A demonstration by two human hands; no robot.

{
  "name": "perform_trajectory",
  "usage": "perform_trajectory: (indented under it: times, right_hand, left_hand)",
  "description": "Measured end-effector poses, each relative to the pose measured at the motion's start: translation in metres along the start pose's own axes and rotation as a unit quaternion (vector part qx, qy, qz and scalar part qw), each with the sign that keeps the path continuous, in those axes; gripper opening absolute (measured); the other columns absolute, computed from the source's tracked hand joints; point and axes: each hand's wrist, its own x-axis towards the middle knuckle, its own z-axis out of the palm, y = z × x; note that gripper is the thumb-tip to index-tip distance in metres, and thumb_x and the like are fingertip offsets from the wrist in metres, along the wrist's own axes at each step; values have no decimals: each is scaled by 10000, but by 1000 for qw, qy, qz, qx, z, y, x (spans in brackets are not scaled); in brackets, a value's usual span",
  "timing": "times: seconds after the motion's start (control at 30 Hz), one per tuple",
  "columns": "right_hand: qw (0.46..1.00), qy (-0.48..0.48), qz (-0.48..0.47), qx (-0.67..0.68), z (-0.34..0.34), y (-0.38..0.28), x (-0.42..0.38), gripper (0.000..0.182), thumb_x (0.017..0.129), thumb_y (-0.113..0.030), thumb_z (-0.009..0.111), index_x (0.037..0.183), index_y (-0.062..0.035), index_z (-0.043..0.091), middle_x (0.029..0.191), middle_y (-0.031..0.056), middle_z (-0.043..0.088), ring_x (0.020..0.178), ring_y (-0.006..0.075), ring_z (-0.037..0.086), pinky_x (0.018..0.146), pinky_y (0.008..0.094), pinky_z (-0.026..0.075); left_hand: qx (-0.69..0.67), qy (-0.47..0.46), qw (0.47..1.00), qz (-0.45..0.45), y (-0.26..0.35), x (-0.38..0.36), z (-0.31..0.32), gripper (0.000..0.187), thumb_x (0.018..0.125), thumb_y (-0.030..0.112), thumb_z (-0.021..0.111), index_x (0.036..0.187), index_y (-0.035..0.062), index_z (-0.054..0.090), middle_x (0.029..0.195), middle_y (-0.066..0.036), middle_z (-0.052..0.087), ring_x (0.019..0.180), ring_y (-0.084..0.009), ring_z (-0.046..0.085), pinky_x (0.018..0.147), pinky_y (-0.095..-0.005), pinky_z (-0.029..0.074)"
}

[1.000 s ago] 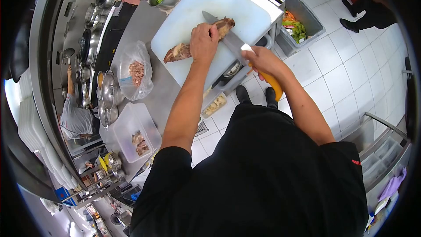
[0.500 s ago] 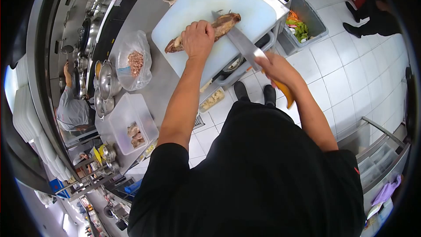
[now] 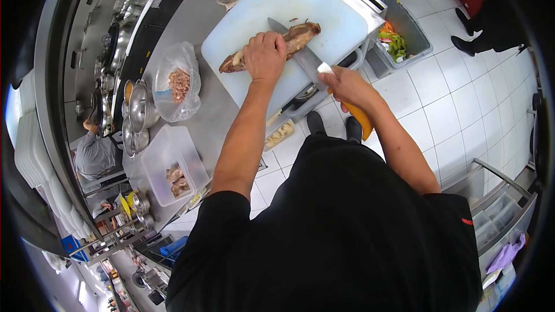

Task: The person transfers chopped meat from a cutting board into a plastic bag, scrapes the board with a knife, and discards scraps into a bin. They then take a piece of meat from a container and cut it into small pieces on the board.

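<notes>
A long brown piece of meat (image 3: 300, 36) lies slantwise on the white cutting board (image 3: 335, 0). My left hand (image 3: 266, 55) is closed over its middle, fingers curled on top and pressing it against the board. In my right hand (image 3: 348, 86) is a large knife (image 3: 306, 60) with a yellow handle, gripped close to the blade. The blade crosses the meat just right of my left fingers, its tip showing past the far side. Small dark scraps lie on the board beside the meat.
Left of the board are a plastic bag of diced meat (image 3: 179, 84), a clear tub (image 3: 167, 164) holding meat pieces, and steel bowls (image 3: 141, 107). A grey bin (image 3: 419, 34) with vegetable scraps stands right. One person (image 3: 491, 23) stands at upper right; another (image 3: 95, 153) works across the counter.
My right hand and the knife have moved left, bringing the blade nearer my left fingers and its tip farther past the meat. My left hand stays on the meat.
</notes>
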Motion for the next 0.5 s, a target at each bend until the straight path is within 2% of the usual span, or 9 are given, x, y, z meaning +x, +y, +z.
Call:
perform_trajectory:
  times: [0.1, 0.2, 0.3, 0.4, 0.5]
  right_hand:
    - [1000, -24, -2, -11, -10, 18, -32, 459, 1026, -373, 524, 1063, 80, 586, 710, 115, 608, 417, 212, 579, 421, 357, 482]
    - [998, -37, 43, -9, -15, 16, -57, 433, 1031, -375, 523, 1075, 49, 601, 708, 98, 591, 436, 172, 567, 405, 343, 463]
    - [998, -40, 35, -36, -11, 10, -31, 449, 1013, -335, 530, 1188, 76, 582, 783, 151, 659, 443, 230, 615, 440, 352, 504]
    - [997, -34, 25, -58, 0, -13, -11, 446, 1009, -320, 521, 1216, 71, 575, 856, 195, 695, 494, 266, 659, 482, 377, 540]
    - [992, -6, 19, -123, 19, -31, 11, 428, 1002, -312, 501, 1198, 59, 584, 921, 220, 715, 547, 304, 690, 545, 409, 573]
  left_hand:
    - [1, 23, 1000, 10, -1, 0, 3, 125, 907, 236, 627, 839, 133, 645, 843, -48, 648, 827, -280, 617, 733, -454, 459]
    - [-30, 19, 999, 24, -2, -1, 0, 121, 902, 232, 627, 840, 129, 642, 844, -49, 652, 827, -281, 617, 733, -454, 462]
    - [-31, 1, 1000, 6, -1, 1, -1, 121, 906, 233, 624, 849, 129, 642, 848, -52, 654, 837, -282, 618, 739, -457, 463]
    - [-36, -20, 999, -10, 1, 3, -3, 122, 910, 235, 622, 856, 128, 641, 854, -56, 660, 839, -286, 619, 748, -458, 465]
    - [-37, -2, 999, -18, 1, 2, 0, 128, 919, 239, 614, 864, 126, 642, 864, -67, 662, 856, -296, 622, 766, -468, 467]
